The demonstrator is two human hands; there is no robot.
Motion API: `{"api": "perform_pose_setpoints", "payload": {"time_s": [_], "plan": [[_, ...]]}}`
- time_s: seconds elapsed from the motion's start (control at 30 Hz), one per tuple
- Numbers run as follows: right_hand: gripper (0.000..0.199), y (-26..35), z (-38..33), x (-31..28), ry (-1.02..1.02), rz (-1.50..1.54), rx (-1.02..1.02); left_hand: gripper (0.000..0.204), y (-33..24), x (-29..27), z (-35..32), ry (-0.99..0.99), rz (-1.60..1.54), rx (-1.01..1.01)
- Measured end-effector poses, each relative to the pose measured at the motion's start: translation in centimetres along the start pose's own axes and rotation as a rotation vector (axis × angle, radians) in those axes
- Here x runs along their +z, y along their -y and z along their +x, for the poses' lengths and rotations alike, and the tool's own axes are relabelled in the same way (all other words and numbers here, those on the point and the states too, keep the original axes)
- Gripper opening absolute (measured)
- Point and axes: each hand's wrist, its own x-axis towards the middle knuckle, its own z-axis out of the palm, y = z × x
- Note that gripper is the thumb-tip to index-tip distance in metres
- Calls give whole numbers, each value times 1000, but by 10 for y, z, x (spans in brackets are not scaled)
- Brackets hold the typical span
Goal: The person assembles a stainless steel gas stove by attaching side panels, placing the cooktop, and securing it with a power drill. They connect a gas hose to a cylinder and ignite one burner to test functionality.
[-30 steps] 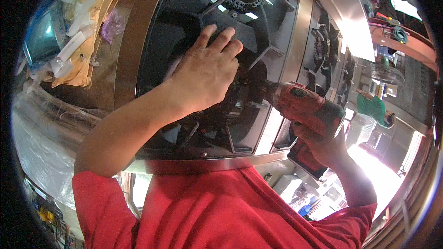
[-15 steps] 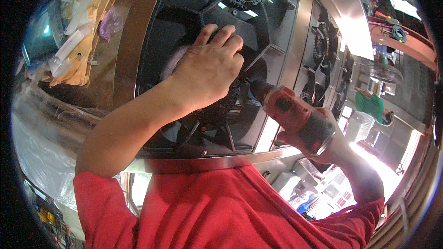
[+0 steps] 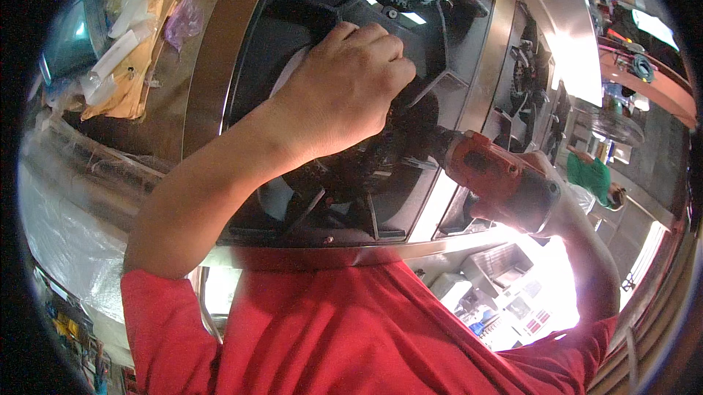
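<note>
Pressing on the black grate [image 3: 410, 197], the left hand [image 3: 344, 87] is lying curled over it; the right hand [image 3: 564, 208], seemingly just beyond, is gripping an orange drill [image 3: 491, 175].

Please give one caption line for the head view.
Left hand grips black burner grate; right hand holds orange power drill.

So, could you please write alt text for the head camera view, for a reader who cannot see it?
A person in a red shirt presses the left hand on a black cast-iron grate of a steel gas stove, while the right hand holds an orange power drill pointed at the burner beneath that hand.
</note>
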Motion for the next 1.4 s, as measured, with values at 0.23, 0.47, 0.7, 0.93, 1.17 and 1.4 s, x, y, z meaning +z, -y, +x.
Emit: {"api": "perform_pose_setpoints", "payload": {"time_s": [0.23,0.47,0.7,0.93,1.17,1.4], "plan": [[53,3,9,-16,137,-65,3,23,-2,-5,4,-60,-161,-39],[48,12,10,-15,90,-255,-159,18,10,-3,5,-70,-63,-18],[55,-6,-71,-2,-149,-33,40,22,9,-8,-7,45,7,90],[54,-80,-197,114,-164,374,290,31,0,-4,-12,188,201,151],[54,-121,-217,305,-306,611,55,36,-3,-6,-7,261,241,160],[44,-127,-173,407,-402,895,447,19,-70,-42,-37,-170,-278,-25]]}}
